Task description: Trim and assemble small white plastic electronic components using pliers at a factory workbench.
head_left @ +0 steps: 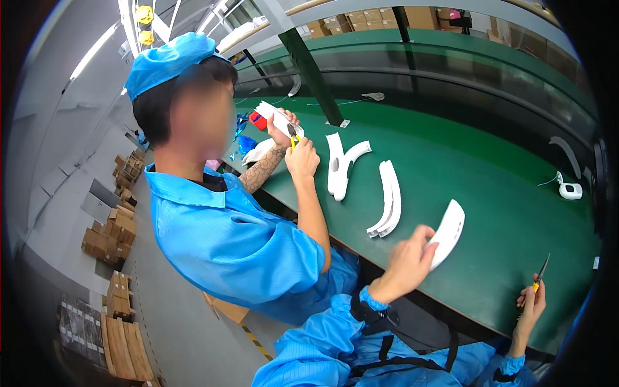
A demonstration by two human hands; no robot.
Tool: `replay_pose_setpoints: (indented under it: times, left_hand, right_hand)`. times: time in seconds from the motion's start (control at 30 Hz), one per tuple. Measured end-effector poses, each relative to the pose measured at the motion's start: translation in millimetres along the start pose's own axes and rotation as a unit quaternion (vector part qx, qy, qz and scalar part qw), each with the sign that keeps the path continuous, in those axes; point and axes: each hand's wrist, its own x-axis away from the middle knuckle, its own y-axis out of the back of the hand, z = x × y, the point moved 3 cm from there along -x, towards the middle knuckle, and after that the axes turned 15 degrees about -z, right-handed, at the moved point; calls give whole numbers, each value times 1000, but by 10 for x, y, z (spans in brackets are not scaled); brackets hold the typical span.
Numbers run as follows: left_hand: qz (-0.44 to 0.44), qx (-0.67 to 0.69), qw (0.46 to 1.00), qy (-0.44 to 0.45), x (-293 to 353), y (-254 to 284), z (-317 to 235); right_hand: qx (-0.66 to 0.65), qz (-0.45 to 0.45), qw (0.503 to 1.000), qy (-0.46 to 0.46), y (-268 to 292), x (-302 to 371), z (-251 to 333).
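Sharing the green table (496,274): co-worker (238,238) at ten o'clock, white strips (394,200) at eleven.
My left hand (405,266) pinches the white shell (449,232) at its one o'clock; my right hand (530,309) grips pliers (538,280).

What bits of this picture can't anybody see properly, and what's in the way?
- Pointed tool: head view; its handles are mostly covered by the right grip.
- Left grip: head view; blur hides whether it grasps or just touches the white curved piece.
- White curved piece: head view; its underside faces away.
- Cardboard boxes: head view; the top edge cuts some off.
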Motion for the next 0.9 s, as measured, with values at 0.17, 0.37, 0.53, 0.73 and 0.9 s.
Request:
replay_pose_setpoints:
  times: [0.17,0.37,0.53,0.73,0.9]
  left_hand:
    - [191,196,947,166,525,-320,83]
    - [324,442,784,292,1063,-555,3]
    - [364,477,734,319,1425,-734,-5]
    - [396,442,741,314,1573,-787,-18]
    - [383,456,739,314,1628,-837,3]
  right_hand:
    - [-61,5,997,-44,-24,7,58]
    - [-153,37,981,-117,-148,99,199]
    - [-130,68,981,-128,-204,151,241]
    - [-133,91,977,-137,-300,219,297]
    - [-120,88,980,-131,-368,283,370]
